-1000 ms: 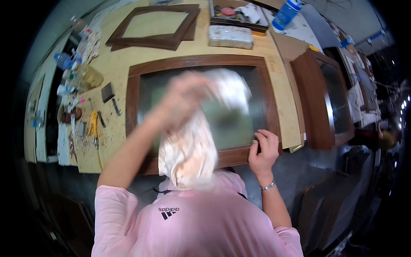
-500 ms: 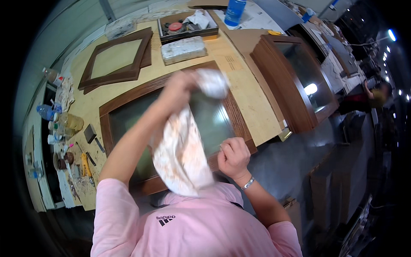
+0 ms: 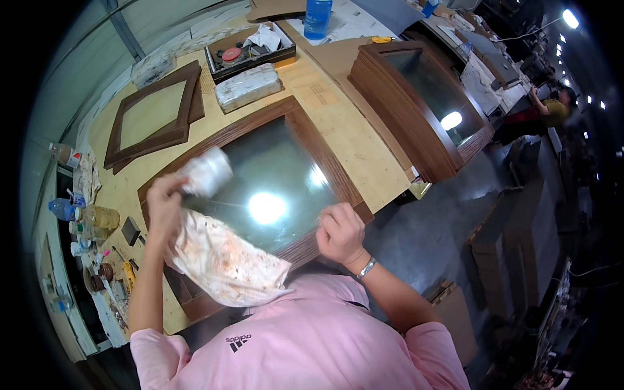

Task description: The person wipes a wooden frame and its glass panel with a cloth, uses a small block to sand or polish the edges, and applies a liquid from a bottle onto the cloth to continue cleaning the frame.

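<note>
Head view: left hand [image 3: 164,205], fingers closed round a stained cloth [image 3: 227,260], has swept to the left of the framed glass [image 3: 276,166] on the table [image 3: 374,172], baring its right part; right hand [image 3: 341,235], curled, seemingly empty, beside its near edge.

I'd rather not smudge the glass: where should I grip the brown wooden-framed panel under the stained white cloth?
The brown rectangular wooden frame likely grips best at its two side rails, from the outer left and right: it lies flat, and its broad border leaves room to hold without touching the shiny glass pane.
</note>
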`<state>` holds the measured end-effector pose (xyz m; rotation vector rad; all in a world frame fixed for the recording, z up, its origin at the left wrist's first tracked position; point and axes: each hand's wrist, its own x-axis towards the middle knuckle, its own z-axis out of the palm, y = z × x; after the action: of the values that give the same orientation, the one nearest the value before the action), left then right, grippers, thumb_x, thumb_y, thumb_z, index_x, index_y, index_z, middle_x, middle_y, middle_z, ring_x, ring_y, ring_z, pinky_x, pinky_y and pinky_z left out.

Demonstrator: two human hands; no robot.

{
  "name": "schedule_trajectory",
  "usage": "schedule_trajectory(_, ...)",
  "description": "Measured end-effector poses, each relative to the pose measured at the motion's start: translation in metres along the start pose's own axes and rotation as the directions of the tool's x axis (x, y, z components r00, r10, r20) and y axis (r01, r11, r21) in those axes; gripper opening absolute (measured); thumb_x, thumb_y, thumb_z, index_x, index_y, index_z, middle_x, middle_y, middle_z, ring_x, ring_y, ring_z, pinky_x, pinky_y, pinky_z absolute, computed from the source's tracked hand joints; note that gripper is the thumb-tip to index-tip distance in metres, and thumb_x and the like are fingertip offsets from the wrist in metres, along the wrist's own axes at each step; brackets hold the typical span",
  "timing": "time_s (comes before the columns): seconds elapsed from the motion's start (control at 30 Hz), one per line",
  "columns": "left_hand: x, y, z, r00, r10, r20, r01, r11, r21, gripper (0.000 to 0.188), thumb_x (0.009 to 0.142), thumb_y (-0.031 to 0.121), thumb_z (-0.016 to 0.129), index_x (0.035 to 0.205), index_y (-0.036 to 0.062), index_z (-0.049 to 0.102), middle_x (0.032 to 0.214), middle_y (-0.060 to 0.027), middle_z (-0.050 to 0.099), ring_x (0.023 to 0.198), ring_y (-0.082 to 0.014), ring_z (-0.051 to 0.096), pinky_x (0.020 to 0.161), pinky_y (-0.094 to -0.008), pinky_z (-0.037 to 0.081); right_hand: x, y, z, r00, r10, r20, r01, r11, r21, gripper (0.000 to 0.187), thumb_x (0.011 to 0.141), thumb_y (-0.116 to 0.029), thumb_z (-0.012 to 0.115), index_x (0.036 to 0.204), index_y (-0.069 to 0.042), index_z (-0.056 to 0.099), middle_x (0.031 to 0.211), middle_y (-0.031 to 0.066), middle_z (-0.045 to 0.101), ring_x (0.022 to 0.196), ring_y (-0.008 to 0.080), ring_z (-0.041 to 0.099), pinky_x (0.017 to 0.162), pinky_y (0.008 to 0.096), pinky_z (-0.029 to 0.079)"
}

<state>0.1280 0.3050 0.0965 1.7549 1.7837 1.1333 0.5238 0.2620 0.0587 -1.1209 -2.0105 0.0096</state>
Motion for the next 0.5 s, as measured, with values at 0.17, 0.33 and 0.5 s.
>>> schedule_trajectory(0.17, -0.001, 0.058, 0.03, 0.986, 0.038, 0.163, -0.034, 0.999, -0.027, 0.03, 0.081, -0.008, 0.061, 0.108, 0.0, 0.071, 0.105, -0.0133, 0.072, 0.095, -0.0229, 0.067, 0.088, -0.032, 0.052, 0.001, 0.0, 0.001, 0.999, 0.019, 0.028, -0.018, 0.999, -0.026, 0.009, 0.07, -0.008, 0.063, 0.078, -0.007, 0.059, 0.088, 0.0079, 0.061, 0.082, 0.0286, 0.06, 0.066, 0.0389, 0.05)
schedule_trajectory(0.33, -0.002, 0.114, 0.038, 0.85, 0.319, 0.42, -0.449, 0.855, 0.259, 0.025, 0.079, 0.002, 0.068, 0.103, 0.0039, 0.073, 0.099, -0.0156, 0.07, 0.091, -0.0338, 0.065, 0.087, -0.0407, 0.052, 0.003, -0.002, 0.0, 0.999, 0.038, 0.035, -0.037, 0.999, -0.031, 0.008, 0.07, -0.006, 0.063, 0.076, -0.008, 0.059, 0.087, 0.0067, 0.061, 0.082, 0.0288, 0.06, 0.065, 0.0396, 0.05)
schedule_trajectory(0.5, -0.005, 0.182, 0.018, 0.73, 0.419, 0.54, -0.639, 0.697, 0.325, 0.01, 0.065, 0.005, 0.072, 0.074, 0.004, 0.068, 0.082, -0.0139, 0.07, 0.077, -0.0334, 0.069, 0.07, -0.0405, 0.055, 0.002, -0.006, 0.003, 0.998, 0.06, 0.029, -0.059, 0.998, -0.035, 0.008, 0.07, -0.005, 0.063, 0.077, -0.008, 0.059, 0.087, 0.0077, 0.061, 0.081, 0.0298, 0.059, 0.064, 0.0404, 0.049)
